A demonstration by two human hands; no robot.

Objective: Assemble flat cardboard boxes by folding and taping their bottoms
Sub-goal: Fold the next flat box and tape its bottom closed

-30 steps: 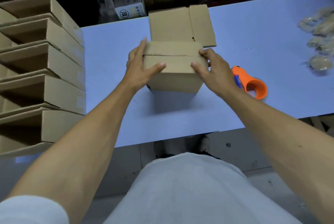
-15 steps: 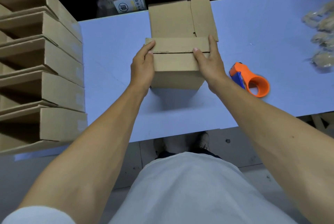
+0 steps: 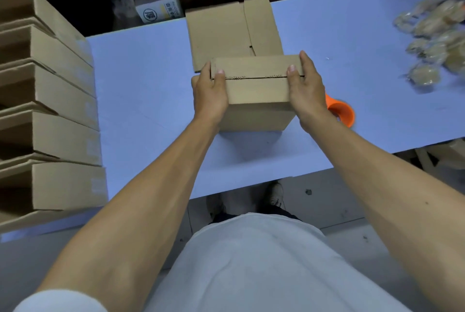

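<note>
As both hands (image 3: 210, 95) grip unmarked box (image 3: 256, 93), unreadable label on carton (image 3: 157, 1)

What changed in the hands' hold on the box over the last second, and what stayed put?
The left hand and right hand slid from the front corners of the box to its two ends, thumbs now lying along the top by the flap seam, pressing the flaps closed. The seam looks tighter. The box stays on the table, untaped; the tape dispenser and flat cardboard have not moved.
</note>
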